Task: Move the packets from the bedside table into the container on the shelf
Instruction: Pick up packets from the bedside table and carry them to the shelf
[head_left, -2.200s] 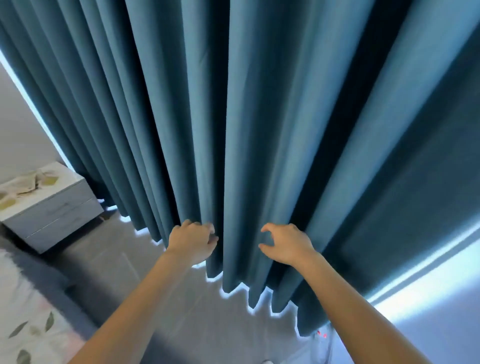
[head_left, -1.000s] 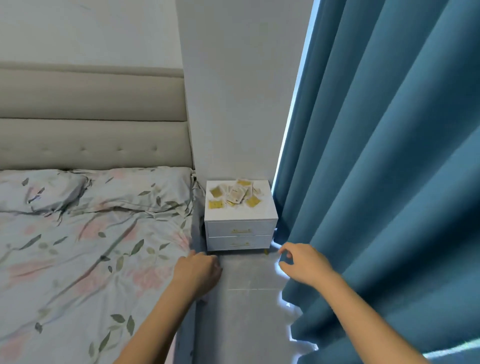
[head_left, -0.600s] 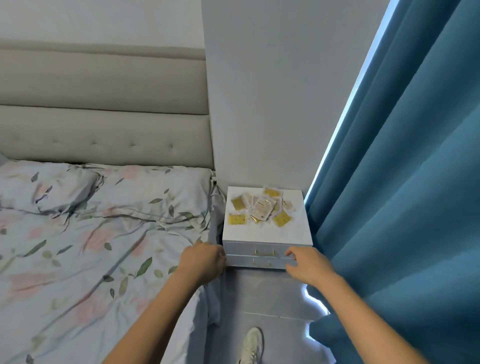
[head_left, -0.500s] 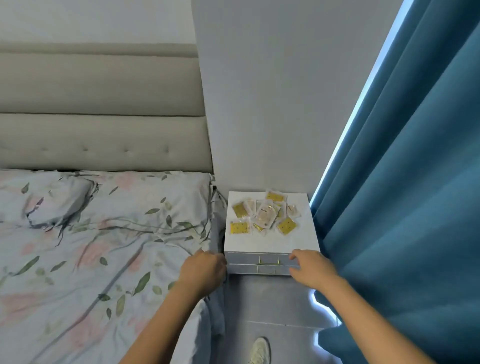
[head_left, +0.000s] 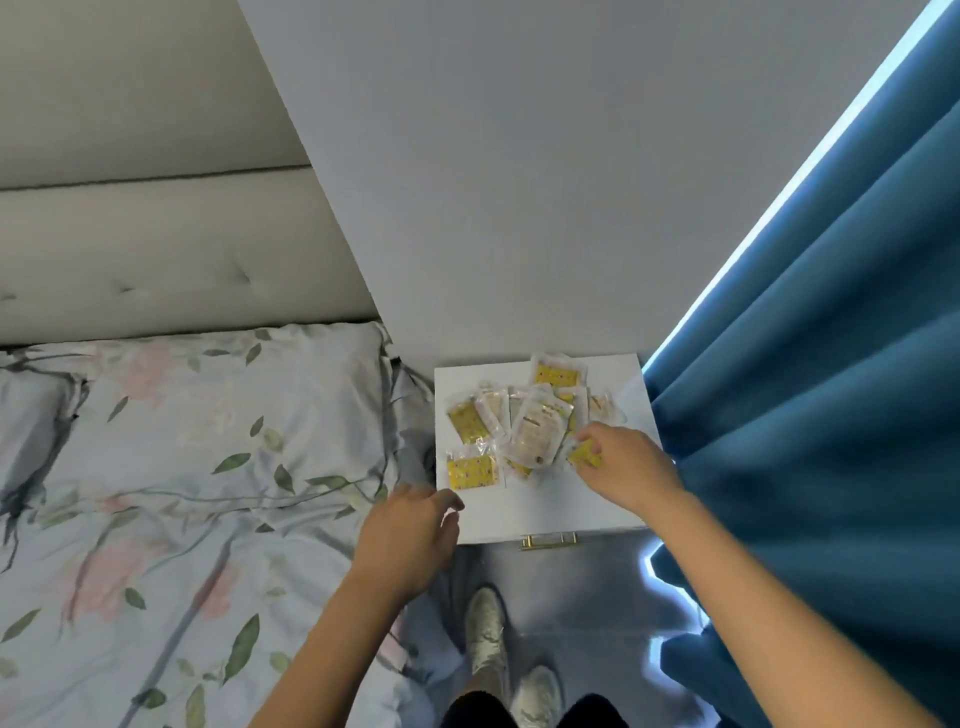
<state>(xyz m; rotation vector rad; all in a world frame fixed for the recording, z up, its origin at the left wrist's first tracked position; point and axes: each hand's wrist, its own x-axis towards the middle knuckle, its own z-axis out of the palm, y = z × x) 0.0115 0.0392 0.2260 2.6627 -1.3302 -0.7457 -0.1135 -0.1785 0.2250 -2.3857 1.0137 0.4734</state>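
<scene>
Several small packets (head_left: 535, 431), yellow and clear, lie in a loose pile on the white bedside table (head_left: 545, 512). My right hand (head_left: 631, 467) reaches over the table's right side and pinches a yellow packet (head_left: 583, 457) at the pile's right edge. Beside the table's front left corner my left hand (head_left: 410, 535) hovers with loosely curled fingers and holds nothing. Just beyond its fingertips lies another yellow packet (head_left: 470, 472). The container and the shelf are out of view.
A bed with floral bedding (head_left: 182, 493) presses against the table's left side. A blue curtain (head_left: 831, 415) hangs close on the right. A gold drawer handle (head_left: 548, 540) shows below the tabletop. My shoes (head_left: 485, 639) stand on the grey floor in front.
I turned from the curtain and walked up to the bedside table. Both hands rose from the drawer front; the right one now reaches the packets on top.
</scene>
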